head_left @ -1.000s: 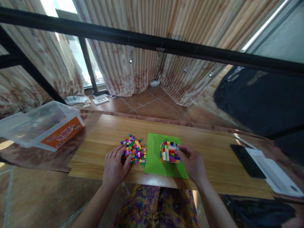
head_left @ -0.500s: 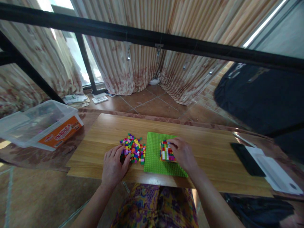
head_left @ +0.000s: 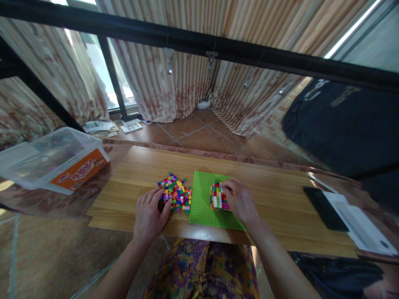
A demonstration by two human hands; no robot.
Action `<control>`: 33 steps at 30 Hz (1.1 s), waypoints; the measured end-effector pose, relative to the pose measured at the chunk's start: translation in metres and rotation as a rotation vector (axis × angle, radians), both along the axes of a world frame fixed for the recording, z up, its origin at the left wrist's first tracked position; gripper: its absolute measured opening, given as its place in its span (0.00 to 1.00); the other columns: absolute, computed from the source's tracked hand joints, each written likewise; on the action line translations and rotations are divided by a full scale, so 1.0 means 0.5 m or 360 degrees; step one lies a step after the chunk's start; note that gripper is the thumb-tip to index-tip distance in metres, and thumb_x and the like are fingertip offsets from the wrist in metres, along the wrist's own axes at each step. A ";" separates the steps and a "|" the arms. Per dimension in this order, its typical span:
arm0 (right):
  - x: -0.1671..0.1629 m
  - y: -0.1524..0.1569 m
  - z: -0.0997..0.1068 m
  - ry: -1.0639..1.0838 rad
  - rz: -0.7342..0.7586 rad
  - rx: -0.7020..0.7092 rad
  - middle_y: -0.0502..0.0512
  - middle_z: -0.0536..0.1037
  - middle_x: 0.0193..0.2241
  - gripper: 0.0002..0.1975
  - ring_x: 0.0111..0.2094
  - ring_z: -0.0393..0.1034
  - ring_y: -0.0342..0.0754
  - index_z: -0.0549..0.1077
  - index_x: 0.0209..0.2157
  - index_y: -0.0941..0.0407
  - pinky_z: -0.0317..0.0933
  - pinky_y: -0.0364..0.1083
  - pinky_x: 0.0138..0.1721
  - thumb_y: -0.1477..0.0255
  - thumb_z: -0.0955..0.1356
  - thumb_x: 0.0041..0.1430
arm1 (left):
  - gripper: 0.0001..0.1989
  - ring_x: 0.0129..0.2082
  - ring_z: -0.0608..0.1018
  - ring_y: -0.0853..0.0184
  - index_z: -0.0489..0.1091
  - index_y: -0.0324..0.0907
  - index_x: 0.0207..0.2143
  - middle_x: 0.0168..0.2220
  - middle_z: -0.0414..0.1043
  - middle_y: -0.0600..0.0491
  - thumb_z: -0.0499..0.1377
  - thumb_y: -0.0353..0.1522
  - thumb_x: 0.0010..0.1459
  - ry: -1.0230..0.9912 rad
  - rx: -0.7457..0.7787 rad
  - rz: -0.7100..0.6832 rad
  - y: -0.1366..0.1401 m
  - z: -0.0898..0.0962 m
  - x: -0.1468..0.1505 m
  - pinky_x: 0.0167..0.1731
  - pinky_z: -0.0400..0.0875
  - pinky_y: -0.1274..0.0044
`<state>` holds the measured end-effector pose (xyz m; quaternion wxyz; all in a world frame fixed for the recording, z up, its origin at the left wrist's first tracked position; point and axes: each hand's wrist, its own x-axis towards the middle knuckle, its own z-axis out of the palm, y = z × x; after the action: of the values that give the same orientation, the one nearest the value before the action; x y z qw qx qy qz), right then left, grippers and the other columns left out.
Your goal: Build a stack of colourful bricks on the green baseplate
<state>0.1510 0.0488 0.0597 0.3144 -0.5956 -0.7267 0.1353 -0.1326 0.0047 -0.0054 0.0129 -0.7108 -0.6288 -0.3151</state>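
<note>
A green studded baseplate [head_left: 201, 203] lies on the wooden table. On it stands a small block of stacked toy bricks [head_left: 217, 199] in white, red, yellow and other colours. My right hand [head_left: 241, 199] is over the block's right side, thumb and fingertips pinched together at its upper edge. Whatever is between those fingertips is too small and hidden to make out. Left of the baseplate is a loose pile of small coloured bricks [head_left: 177, 193]. My left hand [head_left: 151, 211] rests at the pile's left edge, thumb and fingers apart, covering some bricks.
A clear plastic bin [head_left: 75, 143] with an orange label stands left of the wooden table [head_left: 274, 199]. At the table's right end lie a black flat object [head_left: 326, 207] and a white tray-like piece [head_left: 364, 228]. A dark metal bar [head_left: 187, 39] crosses above the table.
The view has shifted slightly. My right fingertips have moved a little at the block's upper edge; my left hand stays at the pile.
</note>
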 end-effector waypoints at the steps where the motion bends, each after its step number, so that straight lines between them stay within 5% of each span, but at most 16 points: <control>1: 0.000 -0.001 -0.001 0.0007 0.0001 0.0007 0.54 0.77 0.32 0.11 0.35 0.71 0.47 0.74 0.28 0.54 0.62 0.46 0.39 0.75 0.62 0.60 | 0.18 0.50 0.74 0.55 0.69 0.40 0.48 0.50 0.75 0.44 0.58 0.41 0.60 0.0003 0.0006 -0.0002 0.000 -0.001 0.000 0.52 0.66 0.63; 14: 0.022 0.004 -0.007 0.0158 -0.0282 0.0150 0.60 0.78 0.36 0.13 0.40 0.72 0.53 0.76 0.36 0.56 0.64 0.52 0.44 0.65 0.63 0.60 | 0.19 0.51 0.74 0.55 0.69 0.40 0.49 0.50 0.75 0.44 0.58 0.41 0.60 -0.0008 -0.0025 -0.0001 0.002 0.002 0.001 0.52 0.66 0.62; 23: 0.000 0.029 -0.041 0.0268 -0.0282 -0.0211 0.58 0.81 0.37 0.17 0.40 0.73 0.52 0.79 0.36 0.55 0.64 0.51 0.44 0.60 0.62 0.60 | 0.18 0.51 0.74 0.55 0.69 0.41 0.49 0.50 0.74 0.44 0.57 0.42 0.60 -0.0032 -0.0041 -0.0003 0.000 0.003 0.001 0.53 0.65 0.63; 33: 0.002 0.026 -0.038 0.0377 -0.0248 -0.0246 0.53 0.82 0.34 0.15 0.36 0.75 0.50 0.80 0.33 0.54 0.65 0.49 0.41 0.61 0.64 0.59 | 0.18 0.51 0.73 0.55 0.69 0.43 0.50 0.51 0.74 0.45 0.57 0.41 0.60 -0.0048 -0.0067 -0.0011 0.000 0.006 0.004 0.53 0.64 0.62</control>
<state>0.1519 0.0620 0.0406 0.3607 -0.6525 -0.6236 0.2352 -0.1308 0.0048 -0.0024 -0.0127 -0.7083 -0.6328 -0.3125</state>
